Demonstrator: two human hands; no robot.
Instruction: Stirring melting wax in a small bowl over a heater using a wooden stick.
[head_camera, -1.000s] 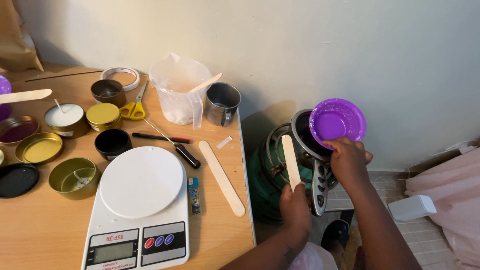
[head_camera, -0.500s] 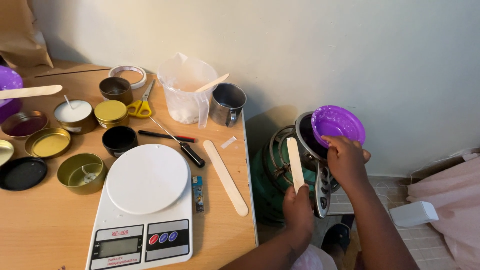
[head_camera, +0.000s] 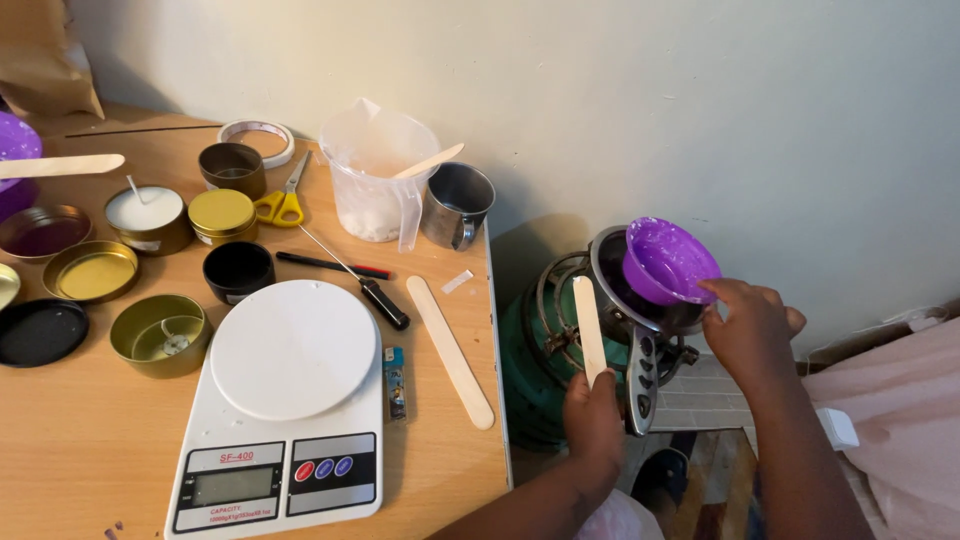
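My left hand (head_camera: 592, 412) grips the lower end of a flat wooden stick (head_camera: 587, 322) and holds it upright beside a metal pot (head_camera: 606, 268). The pot sits on a green gas stove (head_camera: 538, 352) to the right of the table. My right hand (head_camera: 752, 328) holds a purple plastic bowl (head_camera: 666, 260) by its near rim. The bowl is tilted toward the pot and rests over its opening. The pot's grey handle (head_camera: 640, 385) points down toward me between my two hands.
On the wooden table (head_camera: 80, 440) are a white kitchen scale (head_camera: 290, 390), a plastic jug (head_camera: 374, 178) with white flakes, a metal mug (head_camera: 455, 206), yellow scissors (head_camera: 277, 206), a screwdriver (head_camera: 372, 297), a second wooden stick (head_camera: 450, 352), a lighter (head_camera: 394, 383) and several round tins.
The purple bowl has dropped lower and tipped further over the pot. My right hand has shifted right along its rim. My left hand and the stick have hardly moved.
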